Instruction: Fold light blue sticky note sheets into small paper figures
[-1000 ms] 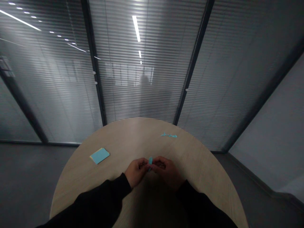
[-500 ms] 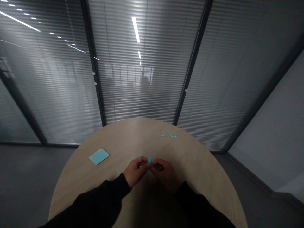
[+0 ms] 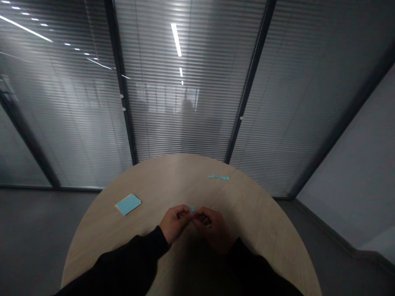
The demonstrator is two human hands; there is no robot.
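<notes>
A small piece of light blue paper (image 3: 191, 209) stands up between my fingertips, mostly covered by them. My left hand (image 3: 175, 222) pinches it from the left, thumb against the curled fingers. From the right, my right hand (image 3: 214, 227) has its thumb and forefinger closed on the same piece. The two hands meet at their fingertips just above the round wooden table (image 3: 166, 181). How the paper is folded or torn is too small and dark to make out.
To the left lies a stack of blue paper sheets (image 3: 128, 204) with a yellowish edge showing beneath. Several small blue paper bits (image 3: 219, 177) lie in a row toward the far right. Glass partitions with blinds (image 3: 185, 135) rise behind the table.
The paper piece and my fingertips have shifted slightly left, and less of the paper shows above the fingers. The stack and the row of bits stay put.
</notes>
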